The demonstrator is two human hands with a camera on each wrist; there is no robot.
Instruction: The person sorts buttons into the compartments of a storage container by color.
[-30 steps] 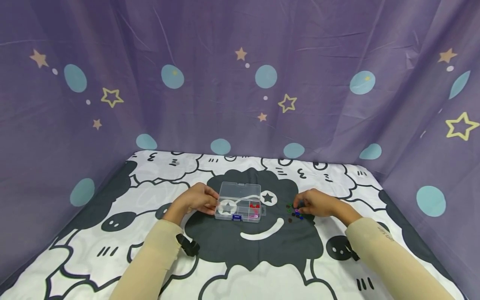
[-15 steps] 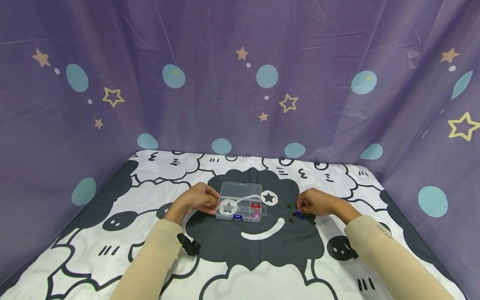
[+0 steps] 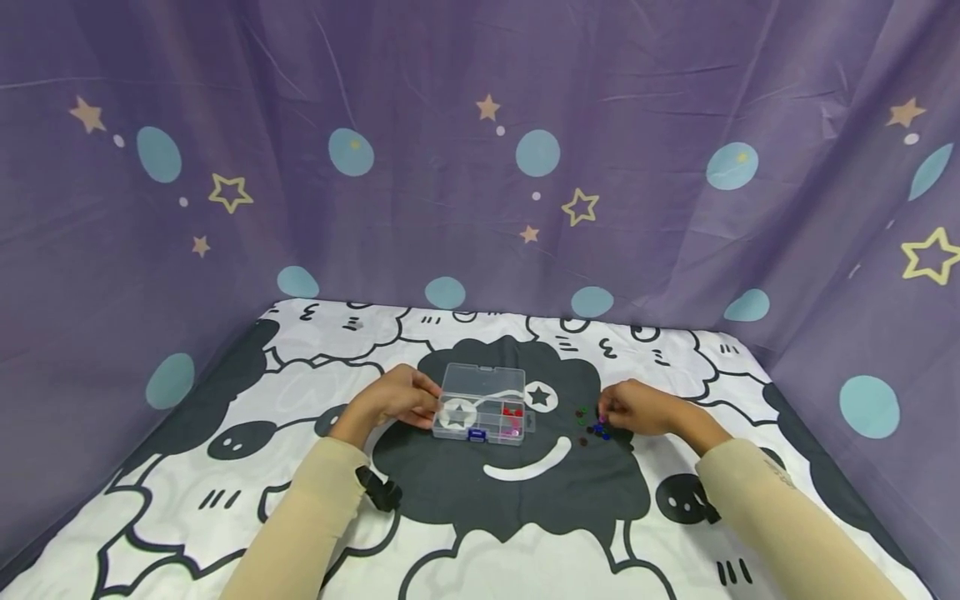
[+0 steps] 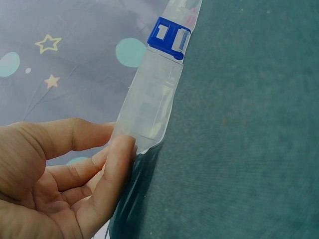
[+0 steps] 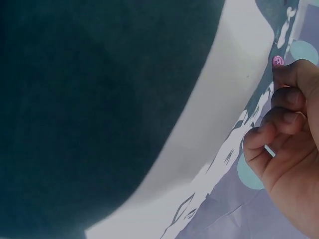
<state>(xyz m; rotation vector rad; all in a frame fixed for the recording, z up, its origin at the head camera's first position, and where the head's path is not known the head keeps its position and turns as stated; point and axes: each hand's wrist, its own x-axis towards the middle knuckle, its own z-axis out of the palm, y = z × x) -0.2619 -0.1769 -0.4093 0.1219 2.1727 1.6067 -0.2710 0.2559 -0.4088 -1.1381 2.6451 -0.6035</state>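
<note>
My left hand (image 3: 401,398) grips the left end of a clear plastic compartment box (image 3: 483,381), whose lid is raised at the back. In the left wrist view, thumb and fingers pinch the box's end, below its blue latch (image 4: 169,39). Red pieces (image 3: 513,412) and pink pieces (image 3: 512,432) lie in its right-hand compartments. My right hand (image 3: 636,407) pinches a small pink button (image 5: 277,60) at the fingertips, just over the loose pieces. Those are small green pieces (image 3: 581,411), blue pieces (image 3: 606,437) and a brown piece (image 3: 583,442) on the dark cloth.
A sheep-patterned cloth (image 3: 517,492) covers the table. Purple curtain (image 3: 450,208) with stars and dots stands behind and at both sides. Black straps (image 3: 378,489) sit around the wrists.
My right hand has drawn slightly right and lifted a pink button from the loose pieces. The left hand keeps its hold on the box, which stays in place.
</note>
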